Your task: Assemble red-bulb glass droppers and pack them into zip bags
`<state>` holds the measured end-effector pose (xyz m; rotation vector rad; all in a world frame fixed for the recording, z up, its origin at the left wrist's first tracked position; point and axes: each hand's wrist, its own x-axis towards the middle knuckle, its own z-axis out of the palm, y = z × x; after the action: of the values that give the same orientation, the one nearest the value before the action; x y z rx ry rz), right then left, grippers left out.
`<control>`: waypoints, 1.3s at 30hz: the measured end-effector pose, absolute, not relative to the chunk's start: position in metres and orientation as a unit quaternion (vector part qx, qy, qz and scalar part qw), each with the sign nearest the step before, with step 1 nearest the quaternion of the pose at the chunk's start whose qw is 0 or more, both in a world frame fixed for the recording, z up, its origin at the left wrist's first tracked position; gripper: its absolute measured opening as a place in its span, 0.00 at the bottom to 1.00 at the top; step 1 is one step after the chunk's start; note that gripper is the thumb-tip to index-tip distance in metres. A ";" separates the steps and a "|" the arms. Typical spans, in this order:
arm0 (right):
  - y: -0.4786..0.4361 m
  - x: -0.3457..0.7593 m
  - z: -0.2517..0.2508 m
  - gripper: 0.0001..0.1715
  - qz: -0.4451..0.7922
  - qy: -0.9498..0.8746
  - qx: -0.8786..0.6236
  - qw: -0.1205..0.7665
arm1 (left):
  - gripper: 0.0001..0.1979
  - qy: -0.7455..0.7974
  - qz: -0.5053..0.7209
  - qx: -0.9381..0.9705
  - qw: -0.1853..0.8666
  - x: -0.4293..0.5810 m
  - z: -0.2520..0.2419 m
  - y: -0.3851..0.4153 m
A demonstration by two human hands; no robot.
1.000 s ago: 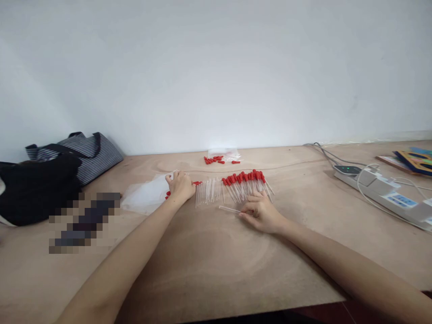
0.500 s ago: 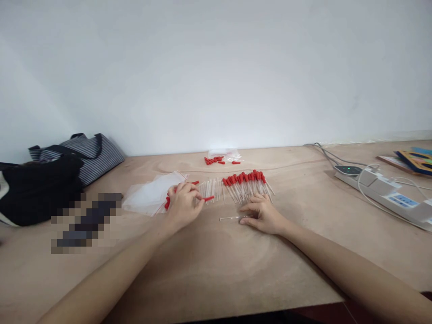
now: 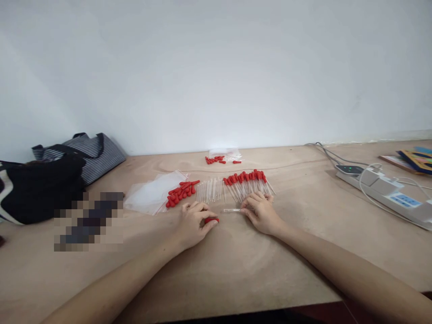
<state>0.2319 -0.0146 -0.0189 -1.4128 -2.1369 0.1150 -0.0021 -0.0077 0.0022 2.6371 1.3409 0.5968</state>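
My left hand (image 3: 195,223) rests on the wooden table (image 3: 219,270) with its fingers pinched on a red rubber bulb (image 3: 212,220). My right hand (image 3: 260,211) pinches one end of a clear glass tube (image 3: 232,210) that points left toward the bulb; bulb and tube are a little apart. Behind my hands lie a pile of loose red bulbs (image 3: 180,191), a row of bare clear tubes (image 3: 209,190) and a row of tubes fitted with red bulbs (image 3: 247,182).
A clear plastic bag (image 3: 151,194) lies left of the bulb pile. A small bag with a few red bulbs (image 3: 221,157) sits near the wall. Dark and striped bags (image 3: 50,173) stand at the left. A power strip with cables (image 3: 381,191) and coloured boards (image 3: 413,159) are at the right.
My left hand left the bulb pile with one red bulb and came toward me and rightward. My right hand kept the clear tube, which now points at the bulb.
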 end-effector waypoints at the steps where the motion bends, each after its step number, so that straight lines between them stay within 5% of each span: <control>1: -0.015 0.232 -0.019 0.07 0.038 -0.796 -0.529 0.292 | 0.07 0.442 0.203 0.872 0.063 -0.001 0.000 -0.007; 25: -0.031 0.210 -0.015 0.12 0.078 -0.832 -0.444 0.323 | 0.07 0.465 0.255 0.844 0.074 0.005 -0.005 -0.013; 39: -0.024 0.217 -0.015 0.19 -0.084 -0.882 -0.322 0.333 | 0.08 0.396 0.248 0.880 0.082 0.003 -0.008 -0.016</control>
<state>0.2175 -0.0243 -0.0150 -0.8416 -2.3044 -0.2196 0.0032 -0.0156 -0.0084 2.6294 1.1822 0.7409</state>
